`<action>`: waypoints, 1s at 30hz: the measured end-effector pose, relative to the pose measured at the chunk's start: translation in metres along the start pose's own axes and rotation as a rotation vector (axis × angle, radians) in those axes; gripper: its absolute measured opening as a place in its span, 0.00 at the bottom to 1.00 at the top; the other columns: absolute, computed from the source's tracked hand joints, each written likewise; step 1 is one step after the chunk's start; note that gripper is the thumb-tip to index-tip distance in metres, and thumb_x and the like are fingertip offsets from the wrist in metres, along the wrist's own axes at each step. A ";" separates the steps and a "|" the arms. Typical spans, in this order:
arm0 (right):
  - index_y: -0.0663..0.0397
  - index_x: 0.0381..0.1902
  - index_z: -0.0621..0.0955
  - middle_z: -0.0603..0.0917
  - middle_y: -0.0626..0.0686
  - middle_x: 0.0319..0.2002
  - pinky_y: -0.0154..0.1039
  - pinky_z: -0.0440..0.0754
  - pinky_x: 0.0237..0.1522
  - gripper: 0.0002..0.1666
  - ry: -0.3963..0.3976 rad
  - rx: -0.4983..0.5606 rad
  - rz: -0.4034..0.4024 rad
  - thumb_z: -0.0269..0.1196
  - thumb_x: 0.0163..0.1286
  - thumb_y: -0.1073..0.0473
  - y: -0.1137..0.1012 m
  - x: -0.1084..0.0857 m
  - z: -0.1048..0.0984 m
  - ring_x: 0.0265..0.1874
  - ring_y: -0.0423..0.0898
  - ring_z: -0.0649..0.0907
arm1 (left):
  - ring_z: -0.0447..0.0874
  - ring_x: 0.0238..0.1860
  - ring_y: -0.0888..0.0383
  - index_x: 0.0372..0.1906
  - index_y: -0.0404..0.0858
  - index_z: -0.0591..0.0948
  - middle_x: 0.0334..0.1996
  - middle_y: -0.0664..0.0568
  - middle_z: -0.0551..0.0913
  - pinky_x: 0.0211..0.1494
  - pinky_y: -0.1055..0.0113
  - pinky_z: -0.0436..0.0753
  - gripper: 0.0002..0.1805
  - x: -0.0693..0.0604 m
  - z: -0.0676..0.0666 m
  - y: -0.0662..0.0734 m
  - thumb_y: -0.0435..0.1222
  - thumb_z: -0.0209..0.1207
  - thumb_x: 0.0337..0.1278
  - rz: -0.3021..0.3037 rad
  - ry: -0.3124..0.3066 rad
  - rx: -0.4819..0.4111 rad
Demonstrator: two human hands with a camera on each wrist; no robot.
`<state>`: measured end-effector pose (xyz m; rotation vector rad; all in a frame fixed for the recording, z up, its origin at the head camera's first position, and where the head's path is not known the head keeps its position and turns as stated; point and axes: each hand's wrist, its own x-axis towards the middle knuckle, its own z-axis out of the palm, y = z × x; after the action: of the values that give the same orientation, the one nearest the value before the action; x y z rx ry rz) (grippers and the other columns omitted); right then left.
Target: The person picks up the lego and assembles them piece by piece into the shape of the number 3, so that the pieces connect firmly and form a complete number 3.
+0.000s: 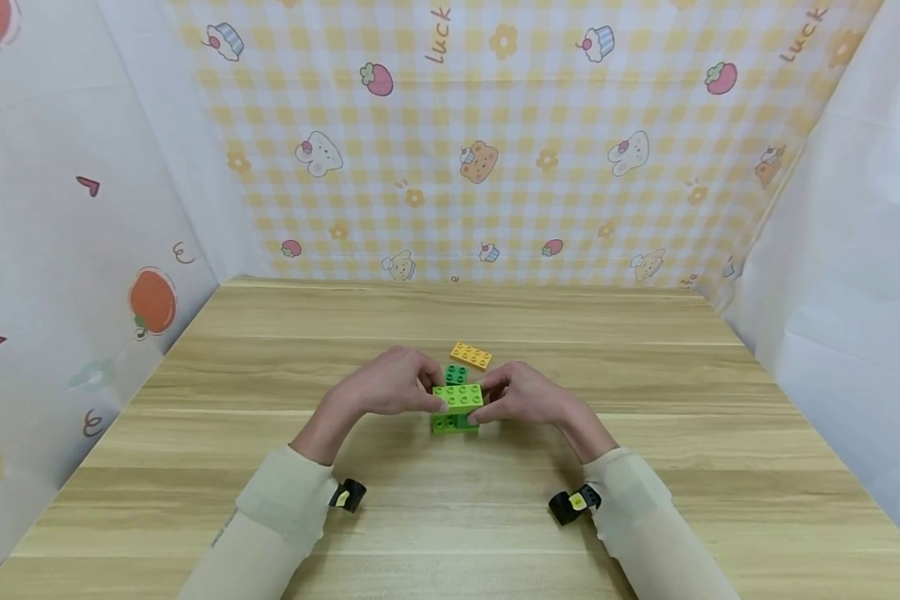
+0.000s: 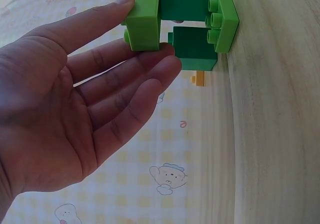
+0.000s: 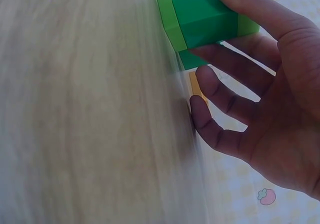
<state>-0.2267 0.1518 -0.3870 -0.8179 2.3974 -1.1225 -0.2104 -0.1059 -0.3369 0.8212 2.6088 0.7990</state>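
A light green block (image 1: 457, 397) forms the top of a small stack, above a dark green block (image 3: 205, 15) and a lower light green block (image 2: 228, 19). My left hand (image 1: 390, 383) pinches the top block's left end between thumb and fingers. At the stack's right side, my right hand (image 1: 528, 396) grips with its thumb on the dark green block. In the left wrist view a gap shows between top and bottom blocks on the left. Another dark green block (image 1: 456, 374) lies just behind the stack.
A yellow-orange block (image 1: 471, 355) lies on the wooden table (image 1: 450, 517) behind the green ones. A checked, printed cloth (image 1: 450, 200) hangs behind the table, with pale cloths at both sides.
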 end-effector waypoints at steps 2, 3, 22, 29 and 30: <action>0.46 0.42 0.92 0.89 0.45 0.35 0.33 0.76 0.37 0.10 0.004 -0.015 0.005 0.78 0.64 0.52 0.000 0.000 0.000 0.33 0.42 0.81 | 0.83 0.41 0.61 0.39 0.43 0.88 0.38 0.56 0.89 0.44 0.66 0.80 0.06 0.000 0.000 0.000 0.40 0.73 0.61 0.000 -0.003 -0.001; 0.45 0.41 0.92 0.89 0.44 0.35 0.33 0.76 0.37 0.10 0.005 -0.022 0.007 0.78 0.63 0.52 -0.001 0.000 0.000 0.33 0.42 0.81 | 0.83 0.41 0.61 0.39 0.43 0.88 0.38 0.56 0.89 0.44 0.66 0.80 0.06 0.000 0.000 0.000 0.40 0.73 0.61 -0.001 -0.006 -0.002; 0.48 0.43 0.92 0.90 0.44 0.36 0.32 0.77 0.36 0.11 0.009 -0.028 0.008 0.78 0.64 0.53 -0.003 -0.002 0.000 0.33 0.40 0.82 | 0.84 0.41 0.60 0.43 0.45 0.89 0.39 0.58 0.89 0.46 0.64 0.82 0.10 0.002 0.001 -0.011 0.45 0.72 0.62 -0.052 -0.016 -0.086; 0.47 0.46 0.92 0.91 0.44 0.39 0.34 0.79 0.39 0.14 -0.004 -0.033 0.021 0.78 0.64 0.52 -0.003 -0.001 -0.001 0.35 0.41 0.84 | 0.86 0.42 0.59 0.49 0.45 0.90 0.41 0.57 0.90 0.48 0.61 0.83 0.16 0.005 0.001 -0.027 0.51 0.68 0.68 -0.077 0.009 -0.125; 0.47 0.47 0.92 0.91 0.44 0.39 0.34 0.79 0.39 0.14 -0.005 -0.032 0.020 0.78 0.64 0.52 -0.003 -0.002 -0.001 0.36 0.41 0.84 | 0.86 0.42 0.58 0.50 0.45 0.90 0.41 0.57 0.90 0.48 0.60 0.83 0.17 0.005 0.001 -0.029 0.51 0.67 0.68 -0.076 0.009 -0.133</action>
<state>-0.2248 0.1515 -0.3840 -0.8036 2.4203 -1.0758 -0.2269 -0.1222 -0.3553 0.6785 2.5456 0.9439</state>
